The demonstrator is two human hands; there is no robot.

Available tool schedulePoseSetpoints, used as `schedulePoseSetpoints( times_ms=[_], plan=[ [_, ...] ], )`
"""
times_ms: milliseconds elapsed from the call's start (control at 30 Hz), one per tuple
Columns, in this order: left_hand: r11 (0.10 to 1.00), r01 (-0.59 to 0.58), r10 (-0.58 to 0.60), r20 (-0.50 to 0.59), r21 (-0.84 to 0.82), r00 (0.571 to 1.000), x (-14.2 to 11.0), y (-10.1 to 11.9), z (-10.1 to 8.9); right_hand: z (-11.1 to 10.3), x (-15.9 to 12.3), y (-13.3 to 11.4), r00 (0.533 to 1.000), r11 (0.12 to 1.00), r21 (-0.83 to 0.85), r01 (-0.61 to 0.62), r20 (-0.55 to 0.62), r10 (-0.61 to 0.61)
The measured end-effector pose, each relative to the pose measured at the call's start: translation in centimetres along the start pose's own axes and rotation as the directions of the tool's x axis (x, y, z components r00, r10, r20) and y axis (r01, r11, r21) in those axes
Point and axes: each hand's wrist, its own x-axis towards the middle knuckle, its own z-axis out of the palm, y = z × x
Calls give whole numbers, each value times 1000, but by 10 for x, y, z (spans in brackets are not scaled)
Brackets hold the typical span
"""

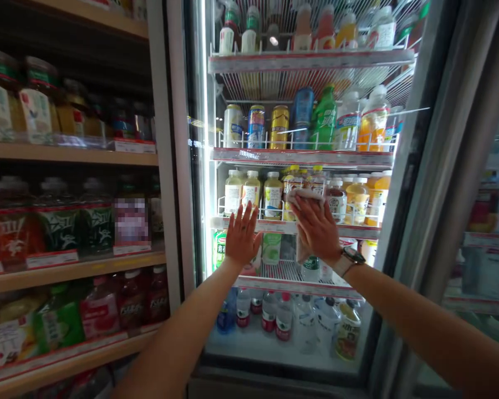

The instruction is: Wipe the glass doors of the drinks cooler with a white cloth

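Before me stands a glass-door drinks fridge; its glass door (274,346) is closed, with bottles and cans behind it. My left hand (242,235) lies flat against the pane, fingers spread, holding nothing. To its right, my right hand (316,224) presses a pale cloth (306,195) to the glass at about the same height. The cloth shows past the fingertips and below the palm; the rest of it is hidden under the hand. A watch (352,255) is on my right wrist.
Wooden shelves (70,152) with rows of bottled drinks stand on the left. The fridge's dark door frame (403,221) runs down the right side, with another glass-fronted unit (482,238) beyond it. A lit strip (208,138) edges the fridge's left interior.
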Motion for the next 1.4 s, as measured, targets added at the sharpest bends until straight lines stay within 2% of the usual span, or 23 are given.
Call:
schedulePoseSetpoints(
  times_ms=[167, 267, 333, 400, 467, 567, 667, 767, 900, 967, 1033, 1100, 1167, 1233, 1333, 1400],
  plan=[
    [1000, -4, 4, -3, -18, 1000, 0, 0, 0, 12, -87, -41, 962, 971, 43, 236, 132, -240],
    [1000, 0, -1, -13, -31, 1000, -1, 0, 2, 16, -118, -49, 928, 941, 74, 329, 161, -337],
    [999, -1, 0, -19, -37, 1000, 0, -1, 2, 15, -117, -46, 916, 932, 94, 350, 173, -362],
    [999, -3, 2, -26, -42, 1000, 1, -1, 2, 11, -100, -39, 921, 936, 104, 336, 174, -349],
    [999, -4, 2, -30, -49, 1000, 2, -1, 1, 6, -71, -29, 952, 964, 82, 253, 157, -264],
    [998, -4, 3, -31, -59, 1000, -2, 1, 0, 3, -32, -22, 996, 999, 21, 46, 79, -48],
    [999, 2, -3, -38, -43, 999, -15, 4, 0, 6, -22, -30, 1000, 1000, 2, -25, 18, 25],
    [1000, 1, -2, -43, -27, 999, -31, 9, 2, 15, -47, -51, 998, 1000, 13, 24, 54, -24],
    [999, 43, -43, -12, -15, 999, -49, 18, 4, 26, -104, -86, 978, 983, 84, 162, 118, -171],
    [998, 64, -64, 7, -1, 998, -62, 22, 6, 29, -131, -101, 970, 977, 106, 185, 138, -199],
    [998, 54, -54, 23, 11, 998, -76, 25, 7, 31, -152, -110, 965, 974, 126, 189, 159, -207],
    [999, 35, -35, 36, 14, 999, -87, 25, 9, 32, -162, -112, 957, 967, 148, 209, 171, -233],
    [999, 36, -36, 50, 13, 998, -94, 24, 11, 31, -155, -106, 948, 956, 161, 245, 165, -271],
    [999, 39, -40, 55, 15, 998, -95, 23, 11, 28, -132, -95, 958, 963, 150, 225, 149, -247],
    [999, 44, -45, 50, 31, 998, -93, 24, 10, 21, -80, -78, 991, 995, 99, 8, 130, -21],
    [998, 41, -43, 47, 38, 998, -92, 25, 9, 20, -52, -73, 991, 990, 80, -117, 75, 111]
  ],
)
